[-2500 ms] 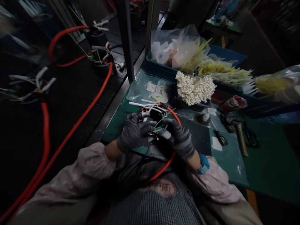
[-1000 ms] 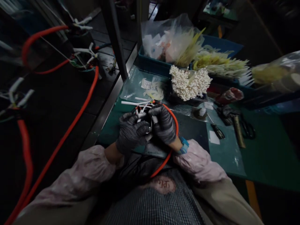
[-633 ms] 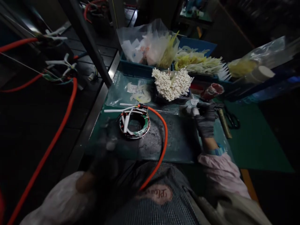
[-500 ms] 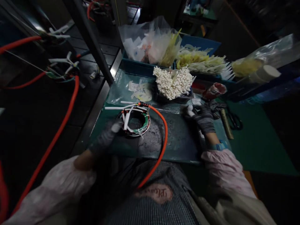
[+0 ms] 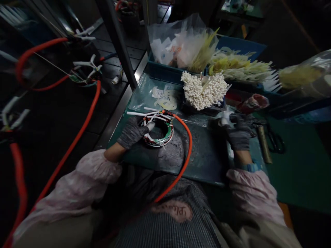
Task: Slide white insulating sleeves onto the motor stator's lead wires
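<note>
Orange cable [image 5: 189, 137] runs from my apron [image 5: 160, 224] up to wound ring [image 5: 168, 135] on green surface [image 5: 297, 162]. My L hand [image 5: 134, 132] grips ring's L rim, thumb on top. R hand [image 5: 239, 132] is near tan handle [image 5: 264, 144]; can't tell if its fingers hold anything. Behind: white-tipped bundle [image 5: 204, 91], then blue bin [image 5: 165, 72] w/ bags.

Head cam, worn on person, looks fwd & steeply down at bench [image 5: 292, 165]. Apron [image 5: 160, 230] v. near, btm ctr; L hand [image 5: 134, 132] & R hand [image 5: 238, 132] mid-dist.; bin [image 5: 165, 72] farther, top; floor [image 5: 51, 120] off to L.
</note>
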Motion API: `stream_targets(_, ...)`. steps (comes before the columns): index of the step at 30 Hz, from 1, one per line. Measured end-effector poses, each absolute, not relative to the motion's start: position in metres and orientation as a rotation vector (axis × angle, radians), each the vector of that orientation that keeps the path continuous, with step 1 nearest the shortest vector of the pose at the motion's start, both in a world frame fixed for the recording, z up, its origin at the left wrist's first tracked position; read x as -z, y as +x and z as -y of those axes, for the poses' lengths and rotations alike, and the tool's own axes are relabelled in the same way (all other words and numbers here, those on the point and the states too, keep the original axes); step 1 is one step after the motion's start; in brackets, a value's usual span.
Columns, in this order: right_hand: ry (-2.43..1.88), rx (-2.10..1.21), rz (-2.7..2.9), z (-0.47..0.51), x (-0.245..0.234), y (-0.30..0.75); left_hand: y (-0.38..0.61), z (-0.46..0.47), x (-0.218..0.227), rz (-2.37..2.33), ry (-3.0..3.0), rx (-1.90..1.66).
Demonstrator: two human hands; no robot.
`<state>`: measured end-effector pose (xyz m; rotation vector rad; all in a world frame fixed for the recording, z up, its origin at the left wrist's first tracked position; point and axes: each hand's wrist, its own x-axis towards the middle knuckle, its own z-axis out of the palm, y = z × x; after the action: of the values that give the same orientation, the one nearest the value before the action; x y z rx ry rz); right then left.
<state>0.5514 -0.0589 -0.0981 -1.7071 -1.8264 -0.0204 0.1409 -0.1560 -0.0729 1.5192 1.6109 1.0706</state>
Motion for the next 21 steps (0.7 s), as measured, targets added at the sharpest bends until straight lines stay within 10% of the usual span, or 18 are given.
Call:
stream_targets(11, -1.191, -0.711, 2.119, 0.225, 0.067, 0.425, 0.142, 0.176, 0.075, -1.677, 1.840, -1.092)
stream_targets(21, -1.077, -0.556, 2.195, 0.254, 0.073, 0.438, 0.161, 0.258, 0.078, -1.492, 2.449, -1.133)
